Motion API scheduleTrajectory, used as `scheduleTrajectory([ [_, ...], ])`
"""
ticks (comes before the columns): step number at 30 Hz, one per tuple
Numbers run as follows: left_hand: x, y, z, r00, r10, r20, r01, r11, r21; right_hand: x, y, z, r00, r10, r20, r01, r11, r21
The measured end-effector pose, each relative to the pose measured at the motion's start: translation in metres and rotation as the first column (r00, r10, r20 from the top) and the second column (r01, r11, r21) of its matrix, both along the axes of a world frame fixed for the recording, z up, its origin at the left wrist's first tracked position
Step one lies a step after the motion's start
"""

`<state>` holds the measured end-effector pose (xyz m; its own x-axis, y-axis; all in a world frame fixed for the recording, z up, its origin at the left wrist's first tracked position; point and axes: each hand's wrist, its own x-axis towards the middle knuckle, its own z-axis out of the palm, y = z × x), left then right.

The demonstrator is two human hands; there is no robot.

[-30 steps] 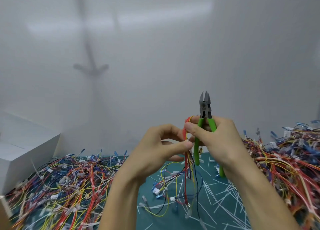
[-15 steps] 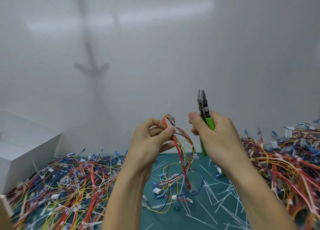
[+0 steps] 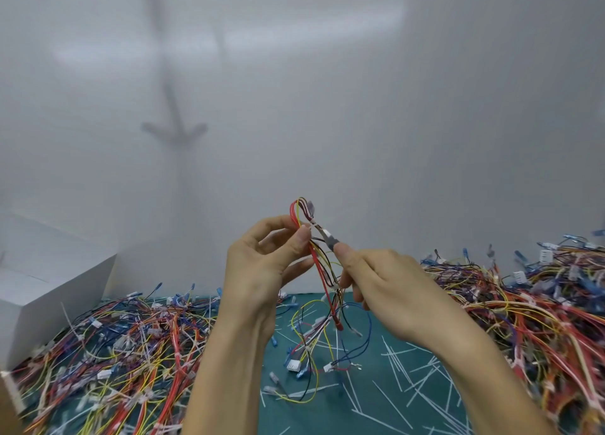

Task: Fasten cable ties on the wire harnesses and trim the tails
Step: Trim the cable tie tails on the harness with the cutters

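Above the mat (image 3: 343,415), our left hand (image 3: 262,264) pinches the wire bundle (image 3: 320,271) under its loop; our right hand (image 3: 379,280) grips the cutters (image 3: 329,242), tips at the tie (image 3: 315,226). We should cut flush, sparing wires.

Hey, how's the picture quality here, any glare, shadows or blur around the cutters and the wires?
Head view: soft, even light; a pale glare band crosses the wall above a faint forked shadow. The cutters at the wire harness are blurred; the wire piles smear toward the frame edges.
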<state>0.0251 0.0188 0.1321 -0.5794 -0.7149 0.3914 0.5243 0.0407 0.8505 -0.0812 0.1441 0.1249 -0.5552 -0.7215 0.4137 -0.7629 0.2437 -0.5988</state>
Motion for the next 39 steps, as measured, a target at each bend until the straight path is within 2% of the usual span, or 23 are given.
scheduleTrajectory([
  [6,-0.001,0.003,0.0,0.998,-0.058,-0.027,0.057,0.997,-0.05,0.003,0.0,0.002,0.999,0.01,-0.049,-0.012,0.999,-0.044],
  [12,0.0,0.003,0.002,0.997,-0.05,-0.055,0.047,0.997,-0.055,0.005,0.005,0.007,0.998,0.026,-0.056,-0.028,0.999,-0.047],
  [39,-0.006,0.006,0.001,0.997,0.073,-0.033,-0.078,0.98,-0.186,0.006,0.006,0.009,0.997,0.003,-0.081,-0.007,0.998,-0.056],
])
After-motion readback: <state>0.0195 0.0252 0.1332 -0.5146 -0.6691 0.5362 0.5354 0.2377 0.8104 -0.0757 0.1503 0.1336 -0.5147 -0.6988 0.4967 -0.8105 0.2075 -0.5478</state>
